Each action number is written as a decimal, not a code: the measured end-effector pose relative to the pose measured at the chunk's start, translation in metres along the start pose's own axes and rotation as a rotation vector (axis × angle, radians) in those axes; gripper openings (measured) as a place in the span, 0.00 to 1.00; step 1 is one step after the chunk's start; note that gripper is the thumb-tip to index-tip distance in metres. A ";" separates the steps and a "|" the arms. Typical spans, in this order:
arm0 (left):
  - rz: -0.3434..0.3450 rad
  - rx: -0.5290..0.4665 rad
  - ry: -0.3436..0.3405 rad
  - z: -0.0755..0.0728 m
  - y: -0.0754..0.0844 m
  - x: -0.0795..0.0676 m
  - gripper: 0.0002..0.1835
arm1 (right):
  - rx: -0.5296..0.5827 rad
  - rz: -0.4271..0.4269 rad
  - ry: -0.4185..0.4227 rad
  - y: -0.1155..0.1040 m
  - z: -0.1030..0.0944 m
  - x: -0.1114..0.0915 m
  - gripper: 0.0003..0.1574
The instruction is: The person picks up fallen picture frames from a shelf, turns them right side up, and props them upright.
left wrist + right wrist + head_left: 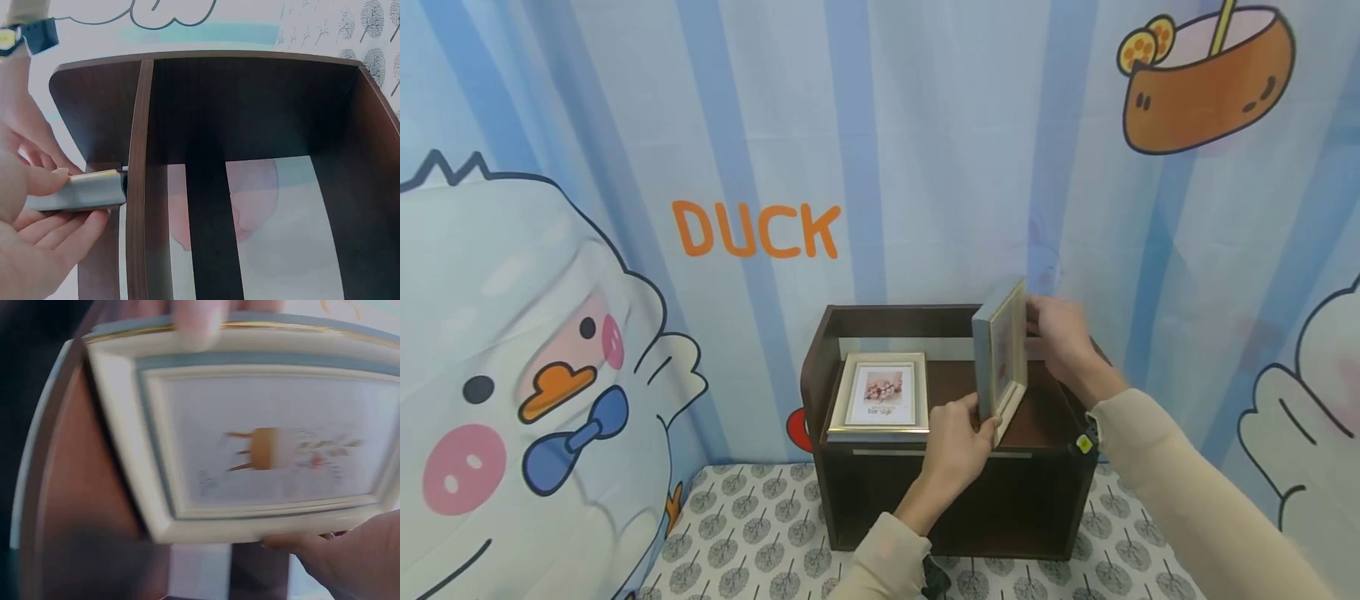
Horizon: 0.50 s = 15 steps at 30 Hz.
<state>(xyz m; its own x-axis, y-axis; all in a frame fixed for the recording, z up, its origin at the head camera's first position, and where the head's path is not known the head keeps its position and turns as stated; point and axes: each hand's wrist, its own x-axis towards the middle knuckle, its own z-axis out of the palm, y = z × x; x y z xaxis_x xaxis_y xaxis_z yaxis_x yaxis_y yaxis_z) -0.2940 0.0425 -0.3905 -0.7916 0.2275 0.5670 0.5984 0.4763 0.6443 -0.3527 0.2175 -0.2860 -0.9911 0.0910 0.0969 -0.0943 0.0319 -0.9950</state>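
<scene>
My left hand (957,446) pinches the near lower edge of a cream and grey-blue picture frame (1003,367), thumb on one side and fingers on the other. Behind the frame's far side, my right hand (1063,337) grips its edge; some of those fingers are hidden. The picture frame stands tilted on edge above the right part of a dark brown wooden shelf unit (1045,408). In the right wrist view, a sideways drawing of a yellow-brown legged stand with flowers fills the picture frame (269,450). A second picture frame (880,392) lies flat, face up, on the shelf's left part.
The shelf unit has a raised back rail (902,321), side panels and an open compartment (955,500) below. A striped cartoon curtain (925,167) hangs behind it. Cloth printed with trees (752,517) lies underneath.
</scene>
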 end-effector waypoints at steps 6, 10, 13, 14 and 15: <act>0.040 0.135 0.074 0.006 0.006 -0.005 0.14 | -0.062 0.041 0.094 0.018 0.009 0.004 0.34; 0.082 0.240 0.127 0.011 0.006 -0.007 0.11 | -0.021 0.040 0.097 0.023 0.015 0.012 0.30; 0.116 0.311 0.174 0.015 0.007 -0.008 0.10 | -0.002 0.051 0.104 0.023 0.017 0.016 0.25; 0.126 0.328 0.190 0.017 0.006 -0.009 0.11 | -0.005 0.057 0.110 0.023 0.018 0.017 0.23; 0.135 0.350 0.207 0.019 0.007 -0.009 0.11 | -0.006 0.054 0.117 0.024 0.018 0.018 0.19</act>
<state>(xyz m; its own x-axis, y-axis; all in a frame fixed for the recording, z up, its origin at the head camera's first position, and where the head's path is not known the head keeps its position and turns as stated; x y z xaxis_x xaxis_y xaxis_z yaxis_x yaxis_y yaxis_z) -0.2853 0.0596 -0.4008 -0.6461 0.1498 0.7484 0.5891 0.7213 0.3642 -0.3746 0.2020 -0.3081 -0.9769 0.2086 0.0458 -0.0406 0.0294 -0.9987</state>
